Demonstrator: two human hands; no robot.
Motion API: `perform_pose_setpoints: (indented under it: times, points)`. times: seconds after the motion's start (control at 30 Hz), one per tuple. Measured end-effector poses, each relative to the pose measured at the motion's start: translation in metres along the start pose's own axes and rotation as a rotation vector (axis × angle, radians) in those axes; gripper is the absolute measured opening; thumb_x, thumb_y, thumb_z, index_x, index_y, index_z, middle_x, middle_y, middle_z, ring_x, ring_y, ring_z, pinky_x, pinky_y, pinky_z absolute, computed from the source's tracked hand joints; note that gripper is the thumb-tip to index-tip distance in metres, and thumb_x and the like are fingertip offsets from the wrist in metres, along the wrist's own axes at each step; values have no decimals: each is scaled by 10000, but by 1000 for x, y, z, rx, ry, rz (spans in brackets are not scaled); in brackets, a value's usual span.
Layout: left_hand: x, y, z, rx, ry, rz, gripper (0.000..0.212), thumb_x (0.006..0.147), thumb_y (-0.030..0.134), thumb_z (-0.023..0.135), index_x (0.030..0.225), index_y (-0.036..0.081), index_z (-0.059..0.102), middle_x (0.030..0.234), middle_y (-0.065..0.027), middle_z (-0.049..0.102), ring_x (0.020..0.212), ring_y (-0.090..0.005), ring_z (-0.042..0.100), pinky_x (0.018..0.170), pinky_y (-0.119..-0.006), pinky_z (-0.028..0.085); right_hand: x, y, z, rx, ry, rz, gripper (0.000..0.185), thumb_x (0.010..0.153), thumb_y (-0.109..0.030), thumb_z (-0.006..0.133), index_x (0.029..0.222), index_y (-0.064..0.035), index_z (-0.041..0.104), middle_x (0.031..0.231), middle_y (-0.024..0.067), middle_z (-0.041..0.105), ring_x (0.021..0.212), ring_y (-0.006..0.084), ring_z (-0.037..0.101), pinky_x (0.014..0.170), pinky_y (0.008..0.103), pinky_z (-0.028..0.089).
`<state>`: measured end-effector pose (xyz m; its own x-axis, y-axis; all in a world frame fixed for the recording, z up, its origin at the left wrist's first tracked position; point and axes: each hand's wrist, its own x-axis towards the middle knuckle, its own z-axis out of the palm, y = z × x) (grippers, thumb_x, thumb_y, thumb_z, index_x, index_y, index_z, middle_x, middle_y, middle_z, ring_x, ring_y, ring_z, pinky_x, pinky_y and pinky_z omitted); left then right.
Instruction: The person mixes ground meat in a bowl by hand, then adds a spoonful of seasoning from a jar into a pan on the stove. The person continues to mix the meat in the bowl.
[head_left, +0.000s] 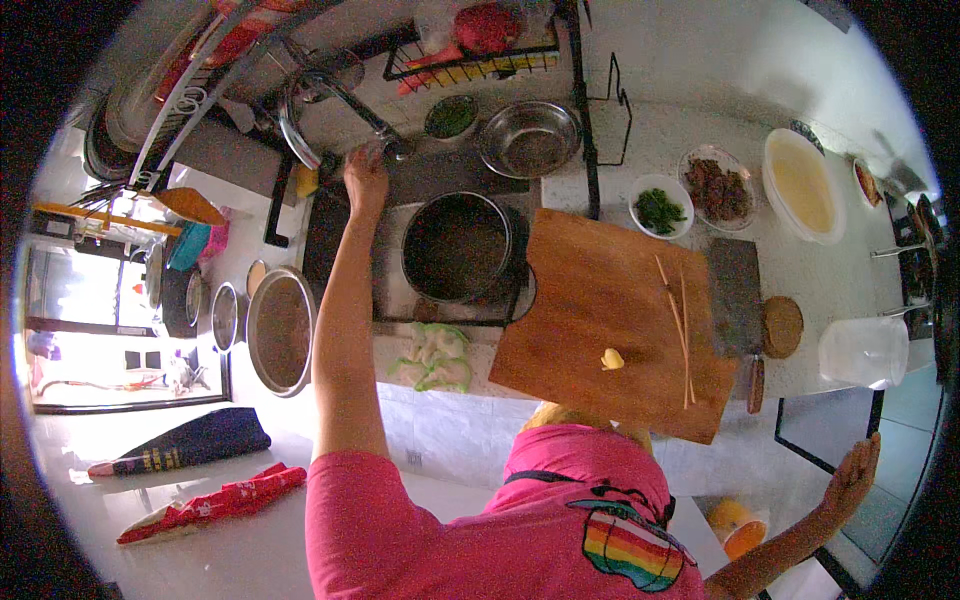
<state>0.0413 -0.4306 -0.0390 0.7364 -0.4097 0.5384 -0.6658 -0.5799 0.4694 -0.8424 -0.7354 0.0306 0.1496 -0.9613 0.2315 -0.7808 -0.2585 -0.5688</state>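
Observation:
My left hand (365, 180) reaches to a metal faucet-like spout (360, 109); its fingers touch or lie beside the end, and their grip is unclear. Nearer to me stands a deep dark pot (457, 246). Held out low at the right, my right hand (853, 472) is empty, fingers extended. Between the hands lies a wooden cutting board (600, 300) bearing a pale yellow piece of food (612, 359) and a pair of chopsticks (681, 334). A cleaver (735, 296) rests beside the board's right edge. Pale green, leaf-like pieces (433, 356) lie left of the board.
A metal bowl (530, 139) sits behind the pot. Bowls of chopped greens (660, 210) and dark brown food (716, 187), an oval white tub (802, 186) and a clear plastic container (862, 351) stand at the right. A large basin (280, 331) is left of my forearm.

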Motion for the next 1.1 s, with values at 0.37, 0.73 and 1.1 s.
perform_pose_setpoints:
  times: [0.37,0.73,1.1]
  points:
    - [-10,-39,30,-401,-332,-438,229,851,56,526,1053,-51,520,1047,-161,572,841,-251,583,661,-325,487,-31,-52,15,638,108,202,404,909,-102,466,1295,-9,393,1185,84,505,978,78,527,766,171,455]
    - [15,-82,46,-143,-167,-319,193,833,174,557,905,-1,598,788,-144,616,662,-291,593,540,-373,485,5,-122,50,915,172,459,342,921,-82,444,1242,36,422,714,-28,363,502,18,269,390,144,273]
    - [0,-73,46,535,-394,-41,262,848,221,533,1001,11,568,939,-116,594,822,-281,572,676,-365,474,3,-99,55,654,36,371,399,902,-236,491,1268,-78,467,1125,37,526,1049,111,505,874,214,421]
